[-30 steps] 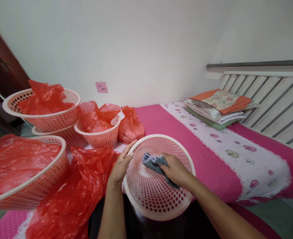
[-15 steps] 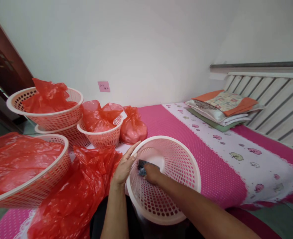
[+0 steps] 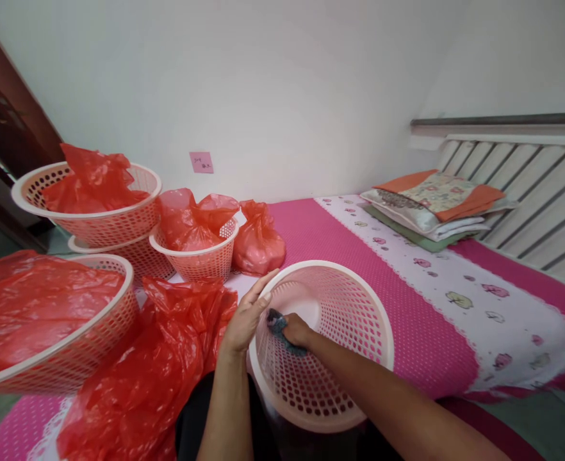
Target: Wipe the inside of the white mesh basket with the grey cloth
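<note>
1 cloth [image 3: 277,328] inside 1 basket [image 3: 347,317]

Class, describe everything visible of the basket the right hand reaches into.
The basket is pale pink and looks like plastic: a smooth round rim, walls pierced by rows of holes, a paler base. It is held tilted before the pink bedding, mouth toward the camera. The left hand holds its rim at the left; inside, the right hand holds a grey-blue cloth that seems to touch the wall. Its underside is hidden.
</note>
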`<state>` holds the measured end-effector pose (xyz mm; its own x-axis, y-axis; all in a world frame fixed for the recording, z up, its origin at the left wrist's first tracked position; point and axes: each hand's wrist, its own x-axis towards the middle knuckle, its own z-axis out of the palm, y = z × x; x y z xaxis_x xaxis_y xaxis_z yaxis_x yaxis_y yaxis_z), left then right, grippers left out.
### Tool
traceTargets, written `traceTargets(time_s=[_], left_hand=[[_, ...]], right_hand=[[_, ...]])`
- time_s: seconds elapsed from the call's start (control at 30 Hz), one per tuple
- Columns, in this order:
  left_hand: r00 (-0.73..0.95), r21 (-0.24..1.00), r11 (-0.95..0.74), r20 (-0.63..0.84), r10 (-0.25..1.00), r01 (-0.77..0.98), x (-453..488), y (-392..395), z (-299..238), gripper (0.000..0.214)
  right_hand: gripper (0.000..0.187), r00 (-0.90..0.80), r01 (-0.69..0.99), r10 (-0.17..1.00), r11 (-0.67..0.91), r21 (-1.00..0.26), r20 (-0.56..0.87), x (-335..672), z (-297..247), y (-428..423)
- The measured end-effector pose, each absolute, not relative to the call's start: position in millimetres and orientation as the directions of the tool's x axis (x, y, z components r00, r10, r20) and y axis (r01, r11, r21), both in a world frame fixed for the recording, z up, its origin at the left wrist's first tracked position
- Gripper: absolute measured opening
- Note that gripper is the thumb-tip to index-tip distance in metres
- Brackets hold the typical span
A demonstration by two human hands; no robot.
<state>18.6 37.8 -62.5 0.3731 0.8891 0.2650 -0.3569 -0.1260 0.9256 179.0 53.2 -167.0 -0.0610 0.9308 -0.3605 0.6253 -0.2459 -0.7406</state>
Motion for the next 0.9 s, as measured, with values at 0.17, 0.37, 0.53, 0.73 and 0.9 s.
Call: traceTargets(time_s=[0.17,0.37,0.53,0.73,0.9], left_hand=[[0.39,0.931,-0.121,0.259,0.884,-0.344,19.8,38.0,-65.0,0.057],[0.37,0.925,-0.121,0.26,0.892,-0.359,19.0,39.0,-64.8,0.057],[0.37,0.919,-0.107,0.257,0.893,-0.38,17.6,39.6,-64.4,0.056],[0.382,0.916,-0.115,0.271,0.883,-0.384,14.5,42.4,-69.0,0.057],[0.368,0.909,-0.1,0.261,0.893,-0.404,13.2,42.3,-69.4,0.055]], right_hand=[[0.012,-0.041,0.518,0.904,-0.344,-0.783,-0.425,179.7,-154.4,50.7],[0.015,-0.021,0.5,0.862,-0.429,-0.752,-0.506,176.7,-146.4,48.2],[0.017,-0.053,0.506,0.843,-0.439,-0.742,-0.535,177.5,-137.2,39.5],[0.014,-0.121,0.459,0.826,-0.445,-0.769,-0.551,178.4,-129.0,24.5],[0.011,-0.176,0.377,0.816,-0.461,-0.803,-0.551,178.0,-122.2,10.3]])
